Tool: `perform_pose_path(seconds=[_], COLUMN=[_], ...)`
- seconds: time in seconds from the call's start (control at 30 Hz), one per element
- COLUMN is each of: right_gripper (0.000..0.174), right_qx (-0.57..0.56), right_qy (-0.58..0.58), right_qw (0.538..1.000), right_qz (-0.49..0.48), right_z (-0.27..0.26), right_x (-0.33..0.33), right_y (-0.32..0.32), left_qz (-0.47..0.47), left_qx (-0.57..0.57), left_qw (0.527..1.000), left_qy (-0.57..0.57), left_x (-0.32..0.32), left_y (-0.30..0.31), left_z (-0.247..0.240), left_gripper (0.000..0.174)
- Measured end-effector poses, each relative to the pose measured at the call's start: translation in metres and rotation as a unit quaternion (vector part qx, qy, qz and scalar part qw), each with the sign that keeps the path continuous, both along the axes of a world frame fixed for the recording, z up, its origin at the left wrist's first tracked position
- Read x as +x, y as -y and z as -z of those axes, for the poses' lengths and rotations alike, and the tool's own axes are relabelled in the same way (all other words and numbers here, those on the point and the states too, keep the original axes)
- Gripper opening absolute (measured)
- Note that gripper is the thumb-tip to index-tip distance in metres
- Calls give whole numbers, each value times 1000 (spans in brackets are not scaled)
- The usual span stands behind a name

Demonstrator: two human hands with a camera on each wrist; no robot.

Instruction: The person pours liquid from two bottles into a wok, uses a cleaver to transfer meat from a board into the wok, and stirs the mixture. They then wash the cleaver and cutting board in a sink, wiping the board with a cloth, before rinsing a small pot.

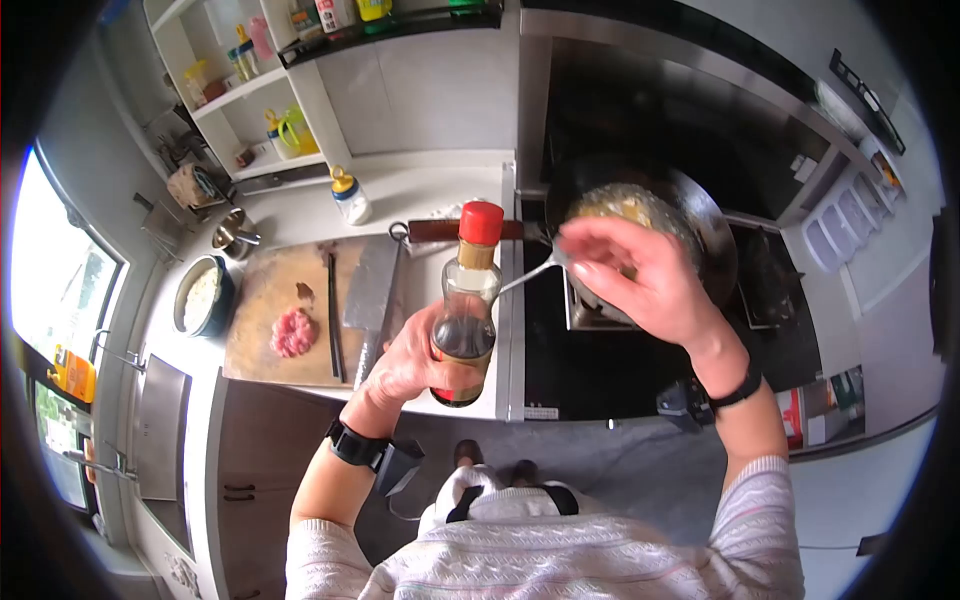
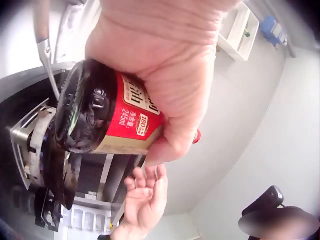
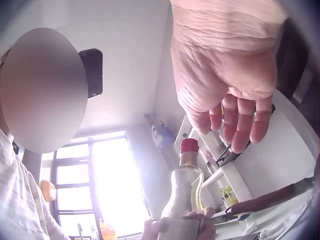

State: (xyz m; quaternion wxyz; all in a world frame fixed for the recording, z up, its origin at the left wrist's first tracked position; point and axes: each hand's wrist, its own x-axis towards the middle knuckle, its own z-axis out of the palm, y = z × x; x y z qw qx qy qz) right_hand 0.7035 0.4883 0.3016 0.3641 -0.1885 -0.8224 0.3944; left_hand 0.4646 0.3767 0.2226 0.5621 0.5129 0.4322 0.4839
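Note:
A glass bottle (image 1: 465, 330) with a red cap (image 1: 481, 222) and dark liquid stands upright in the grip of the left hand (image 1: 408, 362). In the left wrist view its red label (image 2: 135, 112) shows beneath the curled fingers of the left hand (image 2: 160, 65). The right hand (image 1: 640, 275) is held over the near edge of the wok (image 1: 715, 240), apart from the bottle, its fingers loosely bent. The right wrist view shows the right hand (image 3: 227, 75) with its palm bare and the red cap (image 3: 189, 145) below its fingers.
The wok's wooden handle (image 1: 440, 231) points left over the counter. A cutting board (image 1: 260, 345) holds pink meat (image 1: 293, 333), dark chopsticks (image 1: 333, 310) and a cleaver (image 1: 370, 285). Behind stands a small jar (image 1: 350, 200); a bowl (image 1: 205, 300) sits at the left.

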Motion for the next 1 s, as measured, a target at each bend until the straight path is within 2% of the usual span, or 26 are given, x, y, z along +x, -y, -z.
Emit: perform_pose_path(seconds=[0.17, 0.23, 0.3, 0.37, 0.47, 0.53, 0.57, 0.63, 0.67, 0.77, 0.87, 0.9, 0.93, 0.97, 1.0], right_gripper=[32, 31, 35, 31, 27, 32, 31, 22, 21, 12, 8, 8, 14, 21, 33], right_qx=[77, 114, 193, 190, 257, 394, 417, 398, 395, 393, 318, 319, 186, 46, -156], right_qy=[59, 65, 143, 161, 238, 273, 294, 341, 337, 315, 252, 253, 235, 212, 267], right_qw=[995, 990, 967, 965, 935, 875, 859, 852, 855, 864, 913, 913, 945, 950, 914], right_qz=[-38, -49, -80, -79, -63, -65, -45, -8, 0, 11, -38, -37, -133, -226, -263], right_z=[-15, -17, -22, -18, -6, 7, 15, 28, 34, 39, 34, 31, 28, 24, 14], right_x=[-30, -39, -46, -58, -73, -84, -89, -97, -101, -109, -109, -108, -108, -109, -112], right_y=[10, 12, 17, 23, 37, 44, 47, 52, 52, 51, 45, 40, 33, 26, 23], left_qz=[-15, -17, -9, -12, -1, 6, 9, 20, 17, 42, 49, 68, 75, 111, 113], left_qx=[-22, 32, 13, -2, 2, -3, -8, -53, -41, -40, -15, -7, 32, 26, 33], left_qw=[997, 990, 991, 988, 980, 977, 976, 974, 980, 981, 979, 974, 970, 967, 972], left_qy=[-70, -135, -131, -155, -199, -213, -217, -219, -196, -184, -199, -217, -227, -229, -203], left_x=[9, 4, -4, -14, -31, -39, -42, -46, -47, -58, -67, -71, -75, -78, -78], left_y=[23, 25, 29, 37, 45, 49, 50, 50, 50, 50, 51, 51, 52, 54, 54], left_z=[-1, 6, 16, 21, 36, 44, 47, 48, 54, 57, 46, 44, 48, 48, 47], left_gripper=[62, 55, 57, 57, 61, 62, 62, 63, 56, 49, 48, 48, 50, 59, 54])
